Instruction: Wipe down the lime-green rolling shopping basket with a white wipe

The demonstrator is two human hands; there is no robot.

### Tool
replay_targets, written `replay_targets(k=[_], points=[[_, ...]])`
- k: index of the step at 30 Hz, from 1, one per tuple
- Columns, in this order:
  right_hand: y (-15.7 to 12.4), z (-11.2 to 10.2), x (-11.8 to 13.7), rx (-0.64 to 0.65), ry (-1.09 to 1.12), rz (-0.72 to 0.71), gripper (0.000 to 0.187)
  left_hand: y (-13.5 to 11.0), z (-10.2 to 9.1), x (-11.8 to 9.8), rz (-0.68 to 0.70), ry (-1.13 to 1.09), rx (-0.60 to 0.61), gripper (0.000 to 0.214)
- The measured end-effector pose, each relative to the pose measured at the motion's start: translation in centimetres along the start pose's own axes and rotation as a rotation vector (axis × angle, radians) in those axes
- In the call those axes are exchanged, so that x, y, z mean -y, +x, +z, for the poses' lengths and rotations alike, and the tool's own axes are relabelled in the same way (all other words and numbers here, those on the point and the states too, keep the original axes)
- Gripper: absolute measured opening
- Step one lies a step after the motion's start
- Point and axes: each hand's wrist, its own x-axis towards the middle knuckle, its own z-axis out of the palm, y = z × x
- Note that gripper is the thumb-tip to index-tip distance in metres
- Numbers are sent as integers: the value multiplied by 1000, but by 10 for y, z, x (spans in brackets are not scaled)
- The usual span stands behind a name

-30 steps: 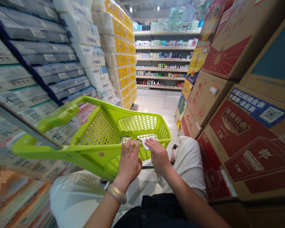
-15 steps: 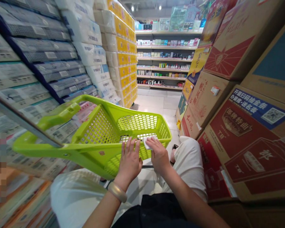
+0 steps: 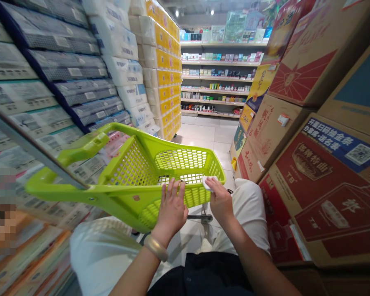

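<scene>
In the head view, a lime-green plastic shopping cart [image 3: 117, 190] with perforated basket walls stands in front of me. My left hand [image 3: 172, 205], below a gold-coloured bangle, holds the near rim, its fingers reaching over the top and its thumb on the outer side. My right hand [image 3: 220, 197] is closed on a folded white wipe [image 3: 207, 183], pressing it to the near rim close to the basket's right end. Whether the wipe is tissue or cloth, I cannot tell. The palms of both hands are hidden.
Packaged paper products [image 3: 80, 82] are stacked along the left, with yellow-and-white packs [image 3: 163, 74] behind. Cardboard cartons [image 3: 323, 172] rise close on the right. Stocked shelves [image 3: 216, 78] stand beyond the tiled floor [image 3: 200, 133]. A metal bar [image 3: 40, 150] crosses the cart's left side.
My right hand has slid the wipe rightward along the near rim, towards the basket's end. My left hand keeps its place on the rim. The view has shifted slightly.
</scene>
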Motion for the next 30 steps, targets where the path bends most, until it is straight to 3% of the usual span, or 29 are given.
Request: replay_targets(k=[3, 5, 9, 13, 15, 19, 21, 27, 30], points=[[4, 16, 25, 87, 44, -125, 50, 0, -1, 0, -11, -7, 23, 67], [5, 18, 28, 110, 56, -162, 49, -1, -2, 1, -16, -11, 35, 68], [1, 3, -1, 54, 25, -129, 49, -2, -3, 1, -12, -25, 50, 69], [-1, -10, -23, -22, -61, 2, 49, -3, -3, -1, -21, -41, 52, 70], [-1, -7, -15, -15, -69, -14, 50, -3, -2, -2, -28, -53, 54, 71], [2, 9, 15, 102, 24, -181, 51, -3, -2, -1, -38, -85, 67, 73], [3, 11, 18, 128, 57, -210, 51, -4, -3, -1, -36, -89, 67, 74], [0, -10, -27, 12, -52, -16, 49, -4, -5, 0, -33, -91, 85, 73], [-1, -9, -23, 2, -80, 4, 50, -3, -3, -1, -41, -105, 91, 73]])
